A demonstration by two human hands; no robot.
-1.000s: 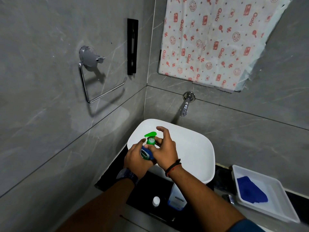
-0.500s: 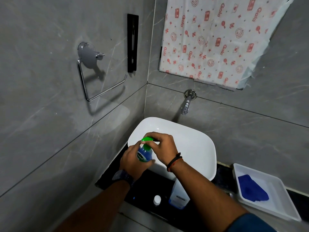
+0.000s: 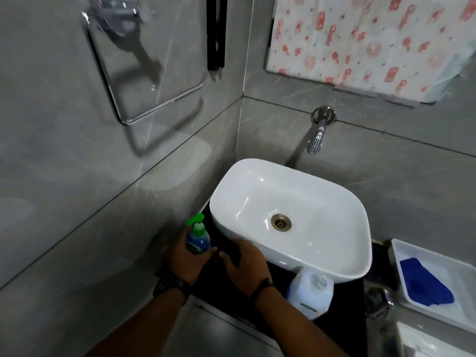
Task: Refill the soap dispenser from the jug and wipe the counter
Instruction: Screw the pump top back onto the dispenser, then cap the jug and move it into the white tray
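We take this to be the close of the refill and the setting-down of the bottle, with the wipe not yet begun. Just right of our grip sits the white basin (image 3: 291,220), its near-left corner almost over the bottle; under its front edge, further right of both hands, stands the jug (image 3: 310,296) on the dark counter (image 3: 342,328). Well to the right of that, a white tray (image 3: 463,282) holds the blue cloth (image 3: 425,286).

Our left hand (image 3: 186,258) is wrapped around the soap dispenser (image 3: 197,239), which stands upright, long axis vertical, its green pump on and its spout pointing up-left toward the wall. Our right hand (image 3: 244,264) lies loosely spread and empty just beside it.

Next, we judge, the left hand must let go without tipping the bottle, and the right must reach across for the cloth.
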